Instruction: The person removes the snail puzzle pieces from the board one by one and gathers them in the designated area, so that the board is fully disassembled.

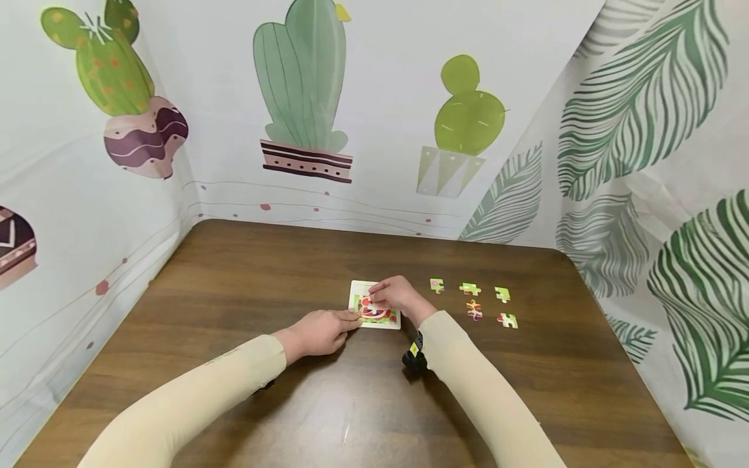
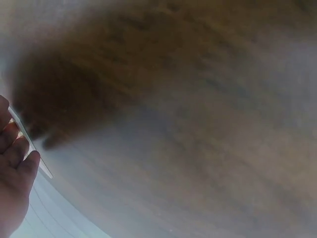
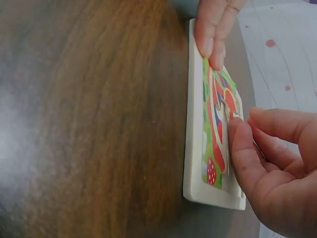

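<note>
Puzzle tray [image 3: 193, 148] beneath the fingers [image 3: 208, 29]

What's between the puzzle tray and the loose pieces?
Part of the right hand, its cream sleeve cuff, and bare tabletop separate the tray from the loose pieces. The head view shows it.

A white-framed puzzle tray [image 3: 195, 124] is lying flat, partly filled with green-and-red picture pieces [image 3: 218, 148], while five loose multicoloured pieces [image 1: 470, 288] are resting apart toward its three o'clock, two nearer six o'clock than three.
</note>
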A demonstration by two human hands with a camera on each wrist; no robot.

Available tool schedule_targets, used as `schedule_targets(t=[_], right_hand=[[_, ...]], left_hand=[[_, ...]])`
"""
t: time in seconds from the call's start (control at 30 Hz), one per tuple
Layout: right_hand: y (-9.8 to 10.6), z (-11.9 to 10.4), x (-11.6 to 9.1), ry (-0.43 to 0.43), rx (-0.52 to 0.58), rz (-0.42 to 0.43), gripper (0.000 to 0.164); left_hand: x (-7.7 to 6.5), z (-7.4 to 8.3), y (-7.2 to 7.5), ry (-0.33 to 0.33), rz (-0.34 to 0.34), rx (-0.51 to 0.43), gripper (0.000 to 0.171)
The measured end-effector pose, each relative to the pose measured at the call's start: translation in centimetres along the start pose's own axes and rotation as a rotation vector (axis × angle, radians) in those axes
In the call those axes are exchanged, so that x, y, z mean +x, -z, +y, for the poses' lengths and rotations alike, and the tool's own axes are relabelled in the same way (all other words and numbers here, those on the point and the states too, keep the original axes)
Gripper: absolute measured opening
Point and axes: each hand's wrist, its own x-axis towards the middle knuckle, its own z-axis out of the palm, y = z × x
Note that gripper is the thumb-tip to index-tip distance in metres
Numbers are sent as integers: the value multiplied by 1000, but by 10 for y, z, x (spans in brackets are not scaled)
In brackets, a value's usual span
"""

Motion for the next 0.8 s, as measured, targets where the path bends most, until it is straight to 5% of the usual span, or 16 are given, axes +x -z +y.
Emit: schedule_targets(t=[0.4,0.8], right_hand=[[-10,-5,0,20,-95,59,17],[-7,0,3,53,-89,21,16]], left_hand=[[-2,-1,-4,-7,36,10,39],[-1,-3,-3,-8,6,-3,41]])
